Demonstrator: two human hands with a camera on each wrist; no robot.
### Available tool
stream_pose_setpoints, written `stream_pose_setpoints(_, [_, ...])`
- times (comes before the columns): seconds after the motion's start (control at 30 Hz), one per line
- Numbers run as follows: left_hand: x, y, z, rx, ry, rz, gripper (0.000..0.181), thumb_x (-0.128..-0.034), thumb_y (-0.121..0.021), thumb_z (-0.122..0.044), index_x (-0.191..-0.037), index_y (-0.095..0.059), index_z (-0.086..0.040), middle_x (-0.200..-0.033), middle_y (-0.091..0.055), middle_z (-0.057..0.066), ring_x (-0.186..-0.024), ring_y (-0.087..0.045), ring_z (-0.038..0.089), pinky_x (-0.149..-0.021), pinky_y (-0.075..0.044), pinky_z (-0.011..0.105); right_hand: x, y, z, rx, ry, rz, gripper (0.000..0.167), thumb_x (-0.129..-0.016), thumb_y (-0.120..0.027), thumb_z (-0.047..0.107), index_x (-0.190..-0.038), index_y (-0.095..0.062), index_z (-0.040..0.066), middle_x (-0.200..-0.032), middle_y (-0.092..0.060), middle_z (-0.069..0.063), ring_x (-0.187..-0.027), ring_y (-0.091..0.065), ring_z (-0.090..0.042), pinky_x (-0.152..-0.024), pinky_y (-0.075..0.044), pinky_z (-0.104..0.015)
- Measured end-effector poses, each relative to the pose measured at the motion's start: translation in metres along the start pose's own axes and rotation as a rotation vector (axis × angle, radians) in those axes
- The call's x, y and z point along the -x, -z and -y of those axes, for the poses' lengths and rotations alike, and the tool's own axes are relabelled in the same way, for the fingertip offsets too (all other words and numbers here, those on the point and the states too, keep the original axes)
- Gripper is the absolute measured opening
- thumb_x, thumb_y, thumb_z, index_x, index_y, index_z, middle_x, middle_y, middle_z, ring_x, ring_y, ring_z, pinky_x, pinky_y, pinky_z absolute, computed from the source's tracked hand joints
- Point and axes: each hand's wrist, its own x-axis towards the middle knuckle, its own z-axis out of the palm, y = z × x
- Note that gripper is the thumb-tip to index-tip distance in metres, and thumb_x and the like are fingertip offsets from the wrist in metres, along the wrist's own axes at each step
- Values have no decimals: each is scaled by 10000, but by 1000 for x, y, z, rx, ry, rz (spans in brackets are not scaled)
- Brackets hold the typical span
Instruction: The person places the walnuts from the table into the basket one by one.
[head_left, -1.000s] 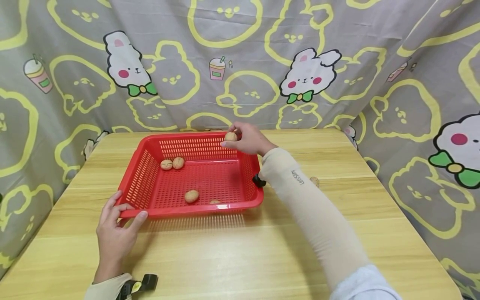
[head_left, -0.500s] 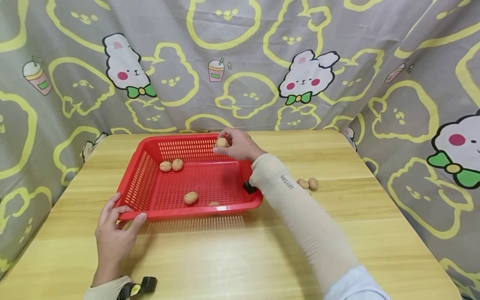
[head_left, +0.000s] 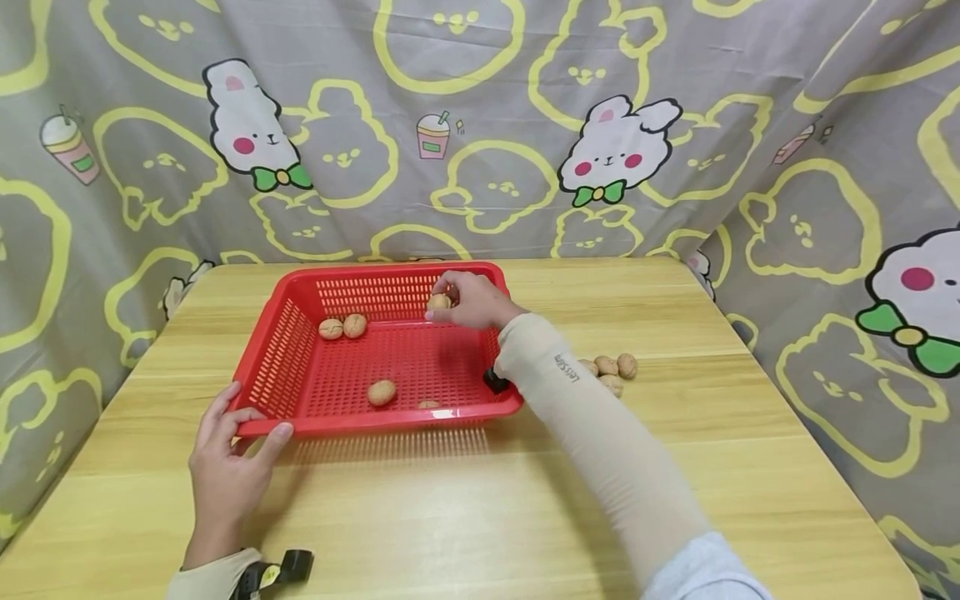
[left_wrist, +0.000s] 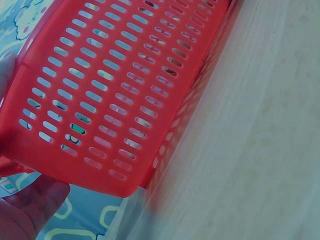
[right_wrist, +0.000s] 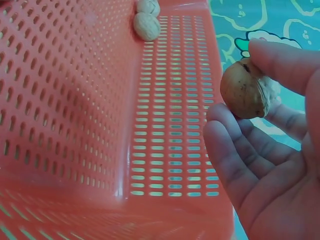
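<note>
A red plastic basket (head_left: 375, 425) with slotted walls stands on the table. At its near left corner my left hand (head_left: 227, 475) grips the rim, thumb lying over the edge. Over the basket's far right part, my right hand (head_left: 477, 302) pinches a walnut (head_left: 438, 302). The right wrist view shows this walnut (right_wrist: 245, 90) held between thumb and fingers, beside the slotted wall (right_wrist: 172, 115). Two walnuts (head_left: 342, 327) touch each other inside at the far left. Another walnut (head_left: 382, 392) lies nearer the front, and one more (head_left: 428, 405) is partly hidden by the front rim.
Several loose walnuts (head_left: 609, 368) lie on the wooden table (head_left: 480, 517) right of the basket, partly covered by my right forearm. A patterned grey curtain (head_left: 510, 108) hangs behind the table and along its sides.
My right hand has moved left and lower over the basket, still pinching the walnut. The shifting forearm has uncovered more walnuts on the table. My left hand stays on the rim.
</note>
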Motion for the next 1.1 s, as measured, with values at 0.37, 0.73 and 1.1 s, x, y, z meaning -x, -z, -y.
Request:
stream_pose_setpoints(0.37, [-1,1,-4,-8,-3,1,308,-761,-814,-63,-935,-581,40,-1460,-412,-30,-1272,-421,291,-855,-409,66,0,-6,0,-7,-34,47,334,-859,-746,322,-1077,-567,143,-913,-607,-46,-831,-549,-186,-699,-479,-295])
stream_pose_setpoints(0.73, [0,1,-2,-5,6,0,305,-762,-811,-57,-933,-579,43,-1463,-411,-19,-1279,-415,297,-851,-407,64,0,-10,-1,21,8,152,253,-874,-730,178,-1073,-588,110,-1049,-625,-48,-935,-555,-192,-816,-487,-297])
stream_pose_setpoints(1.1, [0,1,-2,-15,-3,1,308,-763,-814,-72,-932,-581,35,-1462,-411,-43,-1273,-423,299,-850,-407,64,0,-11,0,-5,-22,136,274,-893,-710,206,-1115,-592,100,-1011,-602,-33,-959,-547,-186,-828,-499,-307])
